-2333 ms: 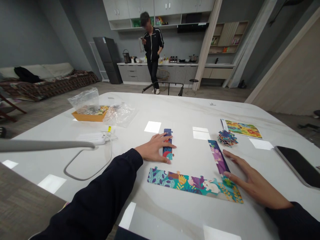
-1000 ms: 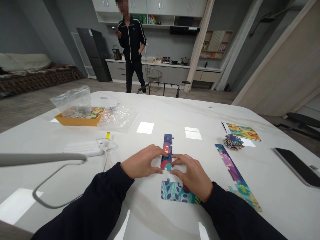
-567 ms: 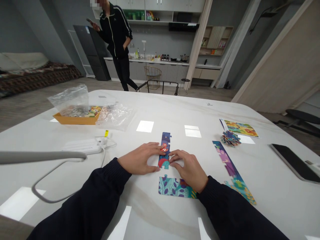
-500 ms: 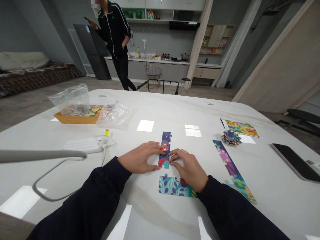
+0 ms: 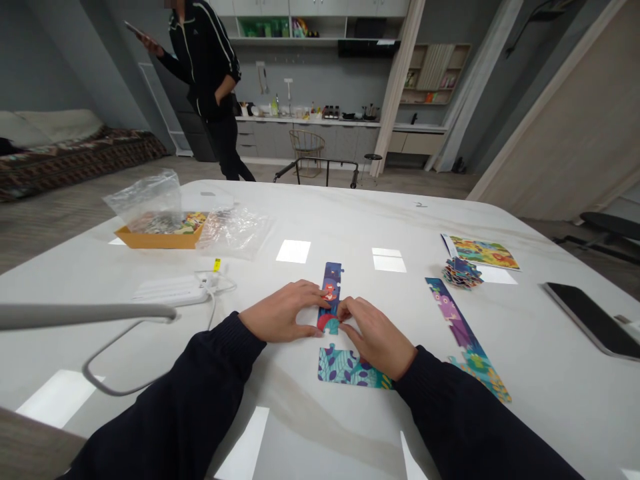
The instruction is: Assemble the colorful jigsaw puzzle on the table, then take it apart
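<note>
A left hand (image 5: 285, 313), spread wide, and a right hand (image 5: 377, 337), narrowed, pinch unclear, touch a blue-and-red cardboard puzzle strip (image 5: 331, 289) stretching lengthwise away across a white table (image 5: 305, 430), just beyond a crosswise teal leaf-patterned strip (image 5: 343, 368) nearer the right hand

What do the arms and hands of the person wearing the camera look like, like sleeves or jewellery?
Both arms wear long, very dark navy or black sleeves, plain where visible, creased, with snug cuffs at the wrists. The left hand and right hand are bare: no gloves, rings or watch show.
</note>
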The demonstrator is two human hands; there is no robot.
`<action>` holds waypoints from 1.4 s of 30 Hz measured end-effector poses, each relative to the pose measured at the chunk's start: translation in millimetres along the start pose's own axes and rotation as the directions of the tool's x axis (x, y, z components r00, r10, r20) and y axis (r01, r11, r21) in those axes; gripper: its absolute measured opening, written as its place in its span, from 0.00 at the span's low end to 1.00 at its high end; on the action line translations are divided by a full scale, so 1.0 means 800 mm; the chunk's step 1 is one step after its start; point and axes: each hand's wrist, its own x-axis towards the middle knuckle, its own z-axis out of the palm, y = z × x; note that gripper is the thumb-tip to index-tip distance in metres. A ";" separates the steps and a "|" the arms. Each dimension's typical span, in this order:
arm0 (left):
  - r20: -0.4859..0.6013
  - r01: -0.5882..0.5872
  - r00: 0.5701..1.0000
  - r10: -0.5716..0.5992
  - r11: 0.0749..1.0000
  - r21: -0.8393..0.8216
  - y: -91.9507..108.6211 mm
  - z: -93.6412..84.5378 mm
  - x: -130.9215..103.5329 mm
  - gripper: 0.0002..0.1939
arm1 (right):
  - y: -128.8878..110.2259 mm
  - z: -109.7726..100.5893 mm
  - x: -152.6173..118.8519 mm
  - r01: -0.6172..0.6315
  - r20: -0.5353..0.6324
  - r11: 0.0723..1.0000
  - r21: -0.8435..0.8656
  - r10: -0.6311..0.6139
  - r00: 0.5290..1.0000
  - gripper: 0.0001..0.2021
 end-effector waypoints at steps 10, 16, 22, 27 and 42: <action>0.042 -0.014 0.999 0.015 1.000 -0.014 0.020 -0.002 -0.001 0.26 | 0.008 -0.014 -0.008 0.036 0.057 0.998 0.052 -0.039 0.998 0.13; 0.042 0.006 0.999 -0.005 1.000 -0.015 0.028 0.000 0.001 0.21 | 0.004 -0.016 -0.010 0.039 0.056 0.999 0.019 -0.040 0.998 0.13; 0.048 0.001 0.999 0.000 1.000 -0.030 0.028 0.001 0.002 0.18 | 0.002 -0.018 -0.010 0.042 0.062 0.999 0.019 -0.043 0.997 0.13; 0.026 0.007 1.000 -0.006 0.999 -0.036 0.028 0.002 0.002 0.18 | 0.003 -0.018 -0.011 0.054 0.036 0.998 0.041 -0.055 0.998 0.13; 0.035 0.005 0.999 -0.005 1.000 -0.017 0.035 0.003 0.002 0.21 | -0.002 -0.021 -0.011 0.065 0.062 0.997 0.043 -0.068 0.996 0.14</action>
